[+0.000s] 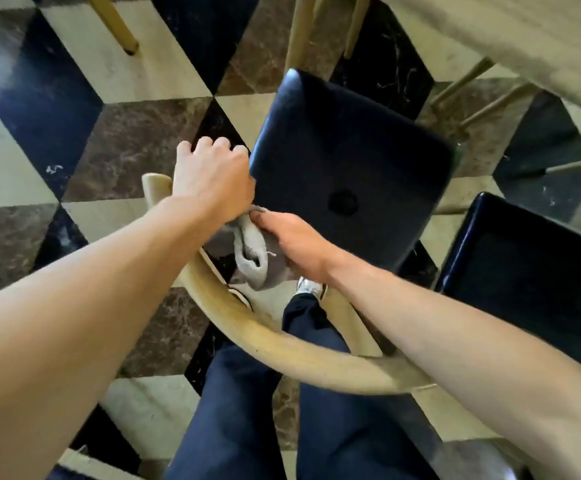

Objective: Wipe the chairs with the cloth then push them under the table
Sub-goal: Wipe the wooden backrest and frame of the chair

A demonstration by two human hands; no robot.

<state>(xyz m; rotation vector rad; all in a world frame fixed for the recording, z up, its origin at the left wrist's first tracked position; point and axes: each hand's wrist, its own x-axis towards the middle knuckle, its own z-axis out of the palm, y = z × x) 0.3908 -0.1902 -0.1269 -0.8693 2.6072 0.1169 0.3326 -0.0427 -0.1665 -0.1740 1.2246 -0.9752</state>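
Note:
A chair with a black padded seat and a curved pale wooden backrest stands in front of me. My left hand is curled at the seat's left edge, above the backrest's end; what it grips is hidden. My right hand is closed on a grey cloth, which hangs bunched at the seat's rear-left corner between seat and backrest. The table, with a pale top, fills the upper right corner. The seat lies outside the table edge.
A second black-seated chair stands close on the right. Wooden chair legs and another leg show at the top. The floor is black, brown and cream tiles. My legs in dark trousers are behind the backrest.

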